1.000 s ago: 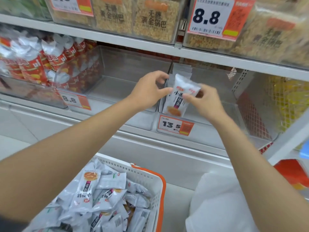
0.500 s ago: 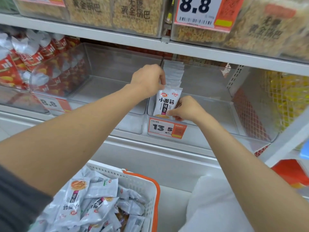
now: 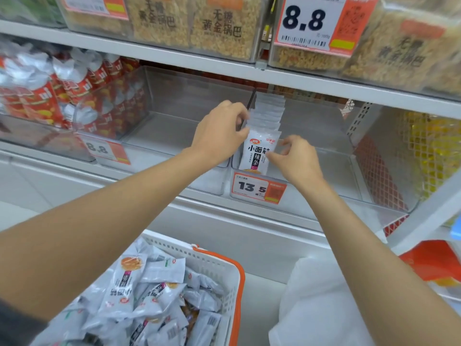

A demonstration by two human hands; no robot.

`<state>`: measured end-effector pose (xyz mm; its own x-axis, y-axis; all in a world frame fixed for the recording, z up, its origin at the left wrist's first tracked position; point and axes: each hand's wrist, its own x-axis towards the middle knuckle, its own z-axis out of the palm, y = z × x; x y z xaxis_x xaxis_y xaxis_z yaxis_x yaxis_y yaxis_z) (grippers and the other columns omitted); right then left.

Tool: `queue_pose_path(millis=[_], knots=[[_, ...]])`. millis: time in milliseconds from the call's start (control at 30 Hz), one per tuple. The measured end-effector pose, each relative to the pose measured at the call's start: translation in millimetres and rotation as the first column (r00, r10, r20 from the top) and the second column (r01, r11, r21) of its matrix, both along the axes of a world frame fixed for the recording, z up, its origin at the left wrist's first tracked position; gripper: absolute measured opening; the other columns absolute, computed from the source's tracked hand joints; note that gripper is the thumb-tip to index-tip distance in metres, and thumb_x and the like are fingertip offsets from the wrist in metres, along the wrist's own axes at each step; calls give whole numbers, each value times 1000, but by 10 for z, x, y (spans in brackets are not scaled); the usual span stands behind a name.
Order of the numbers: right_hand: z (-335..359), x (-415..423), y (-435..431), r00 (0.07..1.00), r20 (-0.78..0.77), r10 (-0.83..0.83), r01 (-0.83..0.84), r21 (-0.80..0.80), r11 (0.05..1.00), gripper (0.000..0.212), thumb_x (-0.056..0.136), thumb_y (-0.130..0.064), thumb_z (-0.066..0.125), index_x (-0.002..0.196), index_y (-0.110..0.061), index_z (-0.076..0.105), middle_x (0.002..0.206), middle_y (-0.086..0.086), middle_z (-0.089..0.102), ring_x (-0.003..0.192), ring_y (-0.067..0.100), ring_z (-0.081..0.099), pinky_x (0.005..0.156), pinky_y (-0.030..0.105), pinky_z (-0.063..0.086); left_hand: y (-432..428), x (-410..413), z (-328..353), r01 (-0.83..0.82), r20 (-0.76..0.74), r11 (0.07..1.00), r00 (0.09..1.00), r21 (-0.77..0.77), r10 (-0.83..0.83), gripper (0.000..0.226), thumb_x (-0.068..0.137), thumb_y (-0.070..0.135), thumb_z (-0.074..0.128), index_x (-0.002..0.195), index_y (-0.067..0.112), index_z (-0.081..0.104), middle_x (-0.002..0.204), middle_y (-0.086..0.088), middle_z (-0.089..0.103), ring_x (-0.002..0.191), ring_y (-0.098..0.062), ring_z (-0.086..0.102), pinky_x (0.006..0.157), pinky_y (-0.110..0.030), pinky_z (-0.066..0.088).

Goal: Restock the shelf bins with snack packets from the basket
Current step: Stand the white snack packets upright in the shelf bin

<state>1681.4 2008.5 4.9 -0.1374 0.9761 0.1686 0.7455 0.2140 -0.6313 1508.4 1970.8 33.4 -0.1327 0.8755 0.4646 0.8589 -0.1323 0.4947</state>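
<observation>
A white snack packet (image 3: 259,152) with black lettering stands upright at the front of a row of like packets (image 3: 269,108), in the clear bin (image 3: 329,146) tagged 13.5. My left hand (image 3: 220,132) curls round the left edge of the row, thumb at the front packet's top left corner. My right hand (image 3: 298,158) pinches the front packet's right edge with thumb and curled fingers. Below, the white basket (image 3: 219,259) with an orange handle holds several more of the same packets (image 3: 149,285).
A clear bin (image 3: 174,121) stands to the left of the 13.5 bin, then a bin of red packets (image 3: 74,96). The upper shelf (image 3: 299,81) overhangs close above. Yellow packets behind red mesh (image 3: 429,151) lie right; a white bag (image 3: 321,308) sits beside the basket.
The packet went from tilted in the air down into the bin's front and now stands upright. My right hand moved from its lower corner up to its right edge.
</observation>
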Motion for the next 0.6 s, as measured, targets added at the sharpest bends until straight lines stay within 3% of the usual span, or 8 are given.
queue_pose_path(millis=[100, 200, 267, 400, 500, 600], knots=[[-16, -108, -354, 991, -124, 49, -20, 223, 975, 16, 83, -12, 63, 97, -18, 59, 78, -2, 60, 77, 20, 58, 67, 31, 45, -404, -88, -145, -18, 143, 999, 989, -49, 25, 9, 84, 23, 66, 83, 25, 57, 75, 10, 58, 73, -12, 57, 70, -35, 49], [-202, -319, -721, 959, -203, 200, -165, 175, 971, 18, 77, -4, 60, 86, -19, 60, 62, -6, 55, 63, 14, 53, 64, 27, 42, -815, -168, -413, 7, 231, 983, 972, -184, 37, 13, 81, 23, 71, 78, 21, 59, 65, 7, 57, 62, -11, 53, 66, -31, 45], [-422, -450, -926, 943, -140, 302, -287, 121, 950, 17, 75, -3, 61, 84, -18, 62, 62, -5, 56, 60, 12, 52, 63, 28, 42, -1089, -248, -595, 23, 225, 949, 973, -315, 51, 11, 80, 20, 73, 79, 18, 62, 66, 4, 58, 58, -9, 50, 61, -24, 40], [-999, -642, -1134, 850, 131, 510, -481, -204, 853, 15, 78, -13, 60, 92, -18, 64, 82, -1, 64, 82, 22, 60, 72, 32, 48, -1544, -537, -998, 44, 112, 805, 993, -591, 27, 25, 77, 11, 69, 63, 29, 60, 66, 10, 60, 62, -5, 56, 58, -10, 37], [-1505, -715, -1248, 700, 279, 657, -503, -460, 731, 21, 84, -20, 61, 100, -7, 66, 103, 10, 66, 99, 28, 61, 84, 36, 51, -1701, -648, -1223, 4, 23, 711, 1000, -703, 18, 21, 79, 11, 67, 67, 28, 63, 68, 15, 56, 73, -12, 59, 64, -19, 39], [-2075, -672, -1351, 536, 393, 747, -460, -606, 649, 26, 90, -18, 57, 108, -2, 66, 110, 14, 66, 103, 30, 63, 86, 37, 53, -1734, -661, -1326, 22, 12, 669, 1000, -743, -20, 16, 81, 15, 67, 76, 29, 62, 75, 18, 51, 77, -10, 51, 69, -22, 38]])
